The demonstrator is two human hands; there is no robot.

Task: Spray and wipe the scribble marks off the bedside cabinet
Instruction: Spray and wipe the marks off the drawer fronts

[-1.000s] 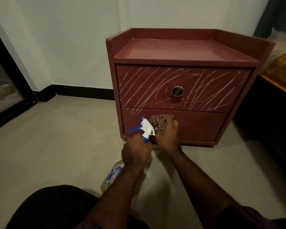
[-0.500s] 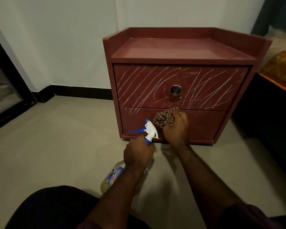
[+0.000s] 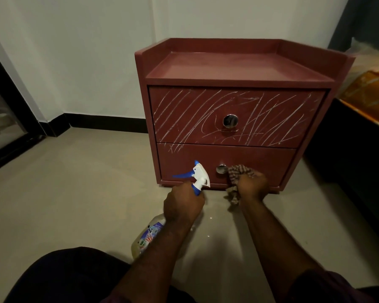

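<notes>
the cabinet (image 3: pixel 228 66) is smooth red-brown board with round metal knobs (image 3: pixel 230 120). white scribbles (image 3: pixel 179 119) cross its upper drawer (image 3: pixel 293 106); its lower drawer (image 3: pixel 260 159) shows only a few, at one upper corner. the right hand (image 3: pixel 253 185) grasps a bunched checked cloth (image 3: pixel 239 171) against the lower drawer, likely for rubbing. the left hand (image 3: pixel 183 204) grips the plastic bottle (image 3: pixel 200 174) by its neck before the cabinet's foot, probably kept ready.

The right hand (image 3: pixel 253 185) is displaced to the right along the front of the lower drawer (image 3: pixel 263 158), from left of centre to right of centre. The checked cloth (image 3: pixel 239 172) travels with it. The round metal knob (image 3: pixel 221 169) of this drawer, covered before, is exposed just left of the cloth. A loose cloth end now hangs below the hand, near the floor (image 3: pixel 74 193).
</notes>
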